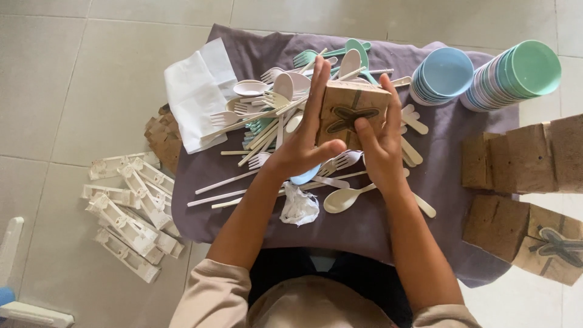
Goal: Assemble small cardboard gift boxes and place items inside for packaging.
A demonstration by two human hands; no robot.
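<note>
Left hand (303, 143) and right hand (379, 143) clasping small brown box (352, 109) from both sides, fingers wrapped, above table centre. Cutlery heap (273, 115) underneath, crowding 10 o'clock. White napkins (197, 91) further out. Stacked bowls (486, 76) at 2 o'clock. More brown boxes (522, 182) at 3 o'clock. White trays (130, 212) on floor, 8 o'clock.

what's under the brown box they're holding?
Under the brown box, held in the left hand and right hand: cream forks, spoons and purple cloth. The rest is hidden.
</note>
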